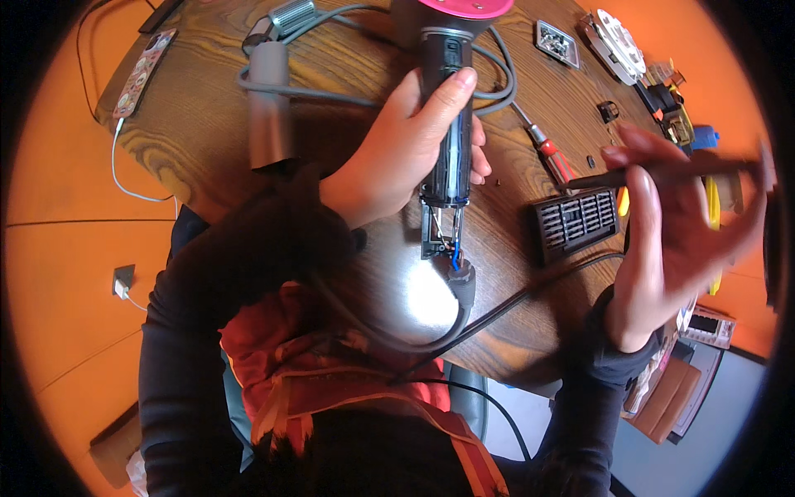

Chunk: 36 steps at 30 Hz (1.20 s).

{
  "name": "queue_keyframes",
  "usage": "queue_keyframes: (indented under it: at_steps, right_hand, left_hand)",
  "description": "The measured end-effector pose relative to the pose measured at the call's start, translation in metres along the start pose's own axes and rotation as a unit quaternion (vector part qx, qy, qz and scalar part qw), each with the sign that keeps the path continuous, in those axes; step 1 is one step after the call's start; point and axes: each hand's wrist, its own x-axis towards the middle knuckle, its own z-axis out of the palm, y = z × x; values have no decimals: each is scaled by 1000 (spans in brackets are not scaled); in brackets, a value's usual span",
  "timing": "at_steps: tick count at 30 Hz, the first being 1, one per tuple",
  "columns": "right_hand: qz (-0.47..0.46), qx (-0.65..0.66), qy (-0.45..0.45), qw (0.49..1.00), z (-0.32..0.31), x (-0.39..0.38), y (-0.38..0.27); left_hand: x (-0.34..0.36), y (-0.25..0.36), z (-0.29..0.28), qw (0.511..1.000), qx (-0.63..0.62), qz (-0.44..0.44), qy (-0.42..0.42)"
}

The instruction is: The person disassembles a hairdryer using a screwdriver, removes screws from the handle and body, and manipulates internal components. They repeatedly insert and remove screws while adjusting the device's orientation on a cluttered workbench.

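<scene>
My left hand [414, 137] is wrapped round the handle of a hair dryer [448, 166], whose pink-ended head points away from me. The handle's outer cover is off. At its near end, blue and other wires show in an open frame, above the cord's dark sleeve [464, 286]. My right hand [675, 224], smeared by motion, has a slim dark screwdriver [609, 180] lying across its fingers. The tool's tip points left, over the far edge of a black bit case [578, 224] and apart from the hair dryer.
A grey metal tube [270, 108] and a ribbed grey cylinder [293, 16] lie at the far left. Near the right hand is a red-handled screwdriver [553, 157]. A small tray of screws [556, 44], white casing parts [614, 48] and a power strip [145, 73] are farther off.
</scene>
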Motion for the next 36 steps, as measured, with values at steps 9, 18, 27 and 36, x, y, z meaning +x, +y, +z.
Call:
queue_keyframes:
  at_steps: [9,18,27,36]
  right_hand:
    - [65,-113,-323,937,-4,8,62]
    - [40,-138,-399,906,5,1,67]
    - [24,-117,-401,908,10,-3,72]
    - [126,-16,-268,955,8,0,54]
  left_hand:
    - [1,2,-2,1000,1,-3,-8]
    - [0,1,-6,1000,-12,2,-20]
    - [0,0,-8,1000,-10,-4,-23]
    - [0,2,-8,995,22,-68,-74]
